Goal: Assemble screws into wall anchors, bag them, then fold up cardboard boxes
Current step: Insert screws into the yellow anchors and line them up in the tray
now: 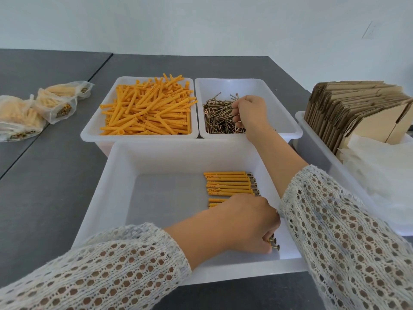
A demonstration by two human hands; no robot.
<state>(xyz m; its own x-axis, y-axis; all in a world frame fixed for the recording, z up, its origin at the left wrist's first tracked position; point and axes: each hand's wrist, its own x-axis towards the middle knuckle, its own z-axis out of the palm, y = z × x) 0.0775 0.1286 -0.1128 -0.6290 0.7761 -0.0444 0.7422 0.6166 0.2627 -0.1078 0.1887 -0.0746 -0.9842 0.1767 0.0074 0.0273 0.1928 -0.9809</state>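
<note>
Head view shows my right hand (250, 113) reaching into the far right bin (288, 130), fingers curled down into the screws (219, 117) and pinching at a few of them (how many I cannot tell). My left hand (248, 224) sits low in the near bin (125, 175), fingers closed round a small bunch of finished anchors, whose screw heads (276, 243) poke out just past my fingertips. More finished ones lie in a neat row (230, 183) just beyond that hand, heads to the right, nearly touching my knuckles. Loose anchors (147, 108) fill the far left bin, beside the screws and well apart from either hand. I judge the screws to be light, stiff and sharp at the tip, apt to tangle in the heap, so best lifted by the shank near the head. The anchors look light, slightly springy plastic, easy to roll; I would hold one round its middle with the open end toward the screw. Filled bags (44, 106) rest on the worktop (44, 198) at far left, and flat boxes (348, 108) stand on edge in a tray on the right, not yet folded.
</note>
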